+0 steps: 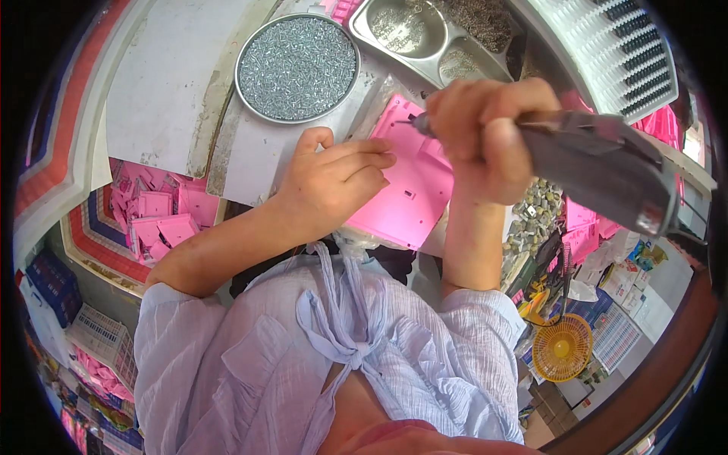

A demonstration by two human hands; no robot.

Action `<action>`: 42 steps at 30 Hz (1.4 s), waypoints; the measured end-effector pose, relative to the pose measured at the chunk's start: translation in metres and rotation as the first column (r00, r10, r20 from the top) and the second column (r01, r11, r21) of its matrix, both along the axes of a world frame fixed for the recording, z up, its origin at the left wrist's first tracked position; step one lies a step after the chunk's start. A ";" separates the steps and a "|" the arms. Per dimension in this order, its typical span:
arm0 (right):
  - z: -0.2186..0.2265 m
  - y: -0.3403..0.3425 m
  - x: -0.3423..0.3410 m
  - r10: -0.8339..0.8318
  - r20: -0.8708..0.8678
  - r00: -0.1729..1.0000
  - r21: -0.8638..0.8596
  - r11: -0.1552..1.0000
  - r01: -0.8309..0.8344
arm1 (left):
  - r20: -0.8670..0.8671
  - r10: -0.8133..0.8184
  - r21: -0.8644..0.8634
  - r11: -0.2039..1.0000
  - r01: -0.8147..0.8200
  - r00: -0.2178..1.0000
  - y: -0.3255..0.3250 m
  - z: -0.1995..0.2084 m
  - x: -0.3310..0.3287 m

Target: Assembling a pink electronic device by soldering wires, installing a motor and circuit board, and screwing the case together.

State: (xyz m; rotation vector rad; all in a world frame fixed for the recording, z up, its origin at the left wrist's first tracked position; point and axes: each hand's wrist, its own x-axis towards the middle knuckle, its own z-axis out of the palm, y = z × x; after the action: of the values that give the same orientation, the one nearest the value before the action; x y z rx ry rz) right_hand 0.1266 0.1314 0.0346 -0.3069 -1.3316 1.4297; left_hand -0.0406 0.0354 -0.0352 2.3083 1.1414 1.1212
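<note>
A pink plastic plate [410, 199] with small holes lies in front of me on the work surface, over some clear plastic wrap. My left hand [332, 180] rests at its left edge, fingers stretched across it and thumb apart, with nothing visible in its grasp. Wrapped in my right hand [485, 136] is a dark electric screwdriver [595, 163], held nearly level. Its thin bit points left, over the plate's upper part near a hole. Whether the bit touches the plate I cannot tell.
Beyond my left hand stands a round metal pan [236, 72] of small silvery pins. A divided steel tray [426, 67] holds tiny metal pieces. Pink parts [155, 212] fill a bin at left. Small metal blocks [537, 212] and a yellow basket [562, 347] are at right.
</note>
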 end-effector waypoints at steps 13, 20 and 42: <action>0.018 -0.013 0.001 -0.049 0.108 0.993 0.093 0.995 0.039 | 0.219 -0.015 -0.165 0.985 0.052 0.976 0.002 -0.009 -0.008; 0.037 -0.045 0.010 0.091 0.086 0.992 0.123 0.987 -0.101 | 0.214 0.047 -0.123 0.992 -0.020 0.976 -0.003 0.000 -0.012; 0.045 -0.073 -0.008 0.047 0.037 0.998 -0.020 0.999 -0.046 | 0.183 0.027 0.041 0.999 -0.035 0.983 -0.010 0.017 -0.025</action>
State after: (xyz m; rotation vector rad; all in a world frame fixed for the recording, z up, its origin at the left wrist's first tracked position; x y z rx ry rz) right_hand 0.1185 0.0586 0.0796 -0.3188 -1.3637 1.4825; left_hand -0.0658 0.0253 -0.0186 2.1729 1.0972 1.3510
